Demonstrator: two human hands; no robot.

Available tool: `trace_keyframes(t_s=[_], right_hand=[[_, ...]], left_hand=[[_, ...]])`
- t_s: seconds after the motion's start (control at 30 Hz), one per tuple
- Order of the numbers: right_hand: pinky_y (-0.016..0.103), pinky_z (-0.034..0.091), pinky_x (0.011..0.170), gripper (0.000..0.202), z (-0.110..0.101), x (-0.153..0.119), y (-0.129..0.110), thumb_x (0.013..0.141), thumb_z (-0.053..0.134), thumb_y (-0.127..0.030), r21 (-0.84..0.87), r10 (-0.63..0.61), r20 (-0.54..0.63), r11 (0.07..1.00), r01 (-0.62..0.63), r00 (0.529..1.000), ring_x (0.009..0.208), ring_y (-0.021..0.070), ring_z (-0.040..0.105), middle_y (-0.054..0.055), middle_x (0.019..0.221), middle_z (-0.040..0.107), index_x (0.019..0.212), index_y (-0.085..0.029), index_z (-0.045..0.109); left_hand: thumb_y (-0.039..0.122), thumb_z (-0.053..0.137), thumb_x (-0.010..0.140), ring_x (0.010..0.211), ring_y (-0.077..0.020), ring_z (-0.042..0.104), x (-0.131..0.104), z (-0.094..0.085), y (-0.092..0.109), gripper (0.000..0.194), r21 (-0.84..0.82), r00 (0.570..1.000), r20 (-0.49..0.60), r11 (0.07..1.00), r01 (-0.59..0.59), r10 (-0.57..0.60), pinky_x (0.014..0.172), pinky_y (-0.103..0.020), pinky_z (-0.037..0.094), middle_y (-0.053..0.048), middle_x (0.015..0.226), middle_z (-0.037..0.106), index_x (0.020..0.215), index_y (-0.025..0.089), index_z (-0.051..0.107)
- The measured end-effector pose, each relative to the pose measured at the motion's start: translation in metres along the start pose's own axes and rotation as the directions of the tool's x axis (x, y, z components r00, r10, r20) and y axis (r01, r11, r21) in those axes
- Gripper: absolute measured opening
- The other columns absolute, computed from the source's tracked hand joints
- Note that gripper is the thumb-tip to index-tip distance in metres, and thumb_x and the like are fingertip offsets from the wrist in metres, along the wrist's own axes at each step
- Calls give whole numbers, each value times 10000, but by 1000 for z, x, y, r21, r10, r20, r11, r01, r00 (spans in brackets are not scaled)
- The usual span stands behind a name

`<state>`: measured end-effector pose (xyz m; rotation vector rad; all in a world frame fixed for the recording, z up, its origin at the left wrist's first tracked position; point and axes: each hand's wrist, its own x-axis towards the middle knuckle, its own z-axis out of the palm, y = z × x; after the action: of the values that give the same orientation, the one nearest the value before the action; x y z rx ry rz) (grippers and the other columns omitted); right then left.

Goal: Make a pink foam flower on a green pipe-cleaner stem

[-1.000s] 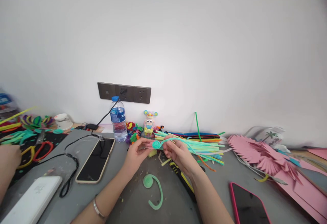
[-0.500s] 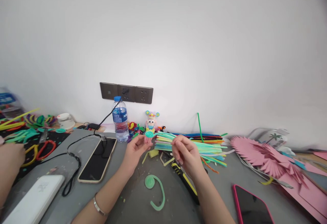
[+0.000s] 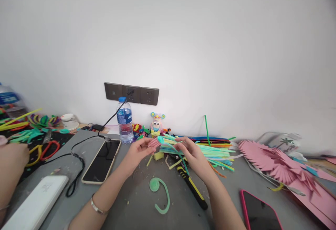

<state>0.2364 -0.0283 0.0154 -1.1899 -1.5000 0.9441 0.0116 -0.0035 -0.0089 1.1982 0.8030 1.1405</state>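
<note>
My left hand (image 3: 138,155) pinches a small bundle of pink pipe cleaners (image 3: 154,142). A teal pipe cleaner (image 3: 161,140) is wound around the bundle's right end. Its loose tail runs right and hangs down below my right hand (image 3: 193,157), whose thumb and fingers close on the strand. On the grey table beneath both hands lies a light green pipe cleaner (image 3: 154,184) with one end coiled into a flat spiral and the other curved like a hook. Pliers with black and yellow handles (image 3: 193,188) rest beside my right forearm.
Behind my hands are a pile of colourful pipe cleaners (image 3: 215,150), a small figure (image 3: 156,125) and a water bottle (image 3: 125,123). Phones lie left (image 3: 102,162) and right (image 3: 259,210), near a white power bank (image 3: 39,202). Another person's hand (image 3: 13,163) is at far left; folded pink paper (image 3: 275,167) at right.
My right hand has moved slightly left and down, closer to the pink bundle. The bundle has turned from upright to pointing right, and the teal tail now shows hanging.
</note>
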Motion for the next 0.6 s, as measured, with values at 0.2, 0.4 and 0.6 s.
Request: trace_keyframes(t_s=[0.2, 0.4, 0.6], right_hand=[[274, 423, 528, 403, -2, -1, -4, 856, 520, -588, 101, 61, 225, 991, -85, 972, 522, 154, 566, 18, 641, 657, 861, -196, 617], [253, 344, 467, 393, -8, 3, 3, 867, 503, -577, 26, 11, 80, 1000, -13, 997, 442, 116, 450, -22, 544, 566, 792, -201, 591], [257, 325, 455, 390, -9, 5, 6, 868, 494, -578, 2, 1, 23, 1000, -1, 1000, 440, 118, 431, -27, 539, 526, 786, -205, 570]], left_hand=[[320, 777, 705, 639, -112, 591, -4, -4, 21, 264, -163, 999, -39, 987, 13, -19, 662, -243, 478, -3, 755, 671, 897, 181, 661], [402, 718, 755, 562, -78, 513, -1, -11, 23, 283, -189, 993, -116, 980, -53, 31, 560, -205, 420, 15, 685, 597, 891, 166, 642], [397, 761, 716, 539, -71, 493, 0, -8, 19, 299, -222, 993, -116, 975, -19, -7, 525, -184, 412, 32, 633, 582, 831, 168, 607]])
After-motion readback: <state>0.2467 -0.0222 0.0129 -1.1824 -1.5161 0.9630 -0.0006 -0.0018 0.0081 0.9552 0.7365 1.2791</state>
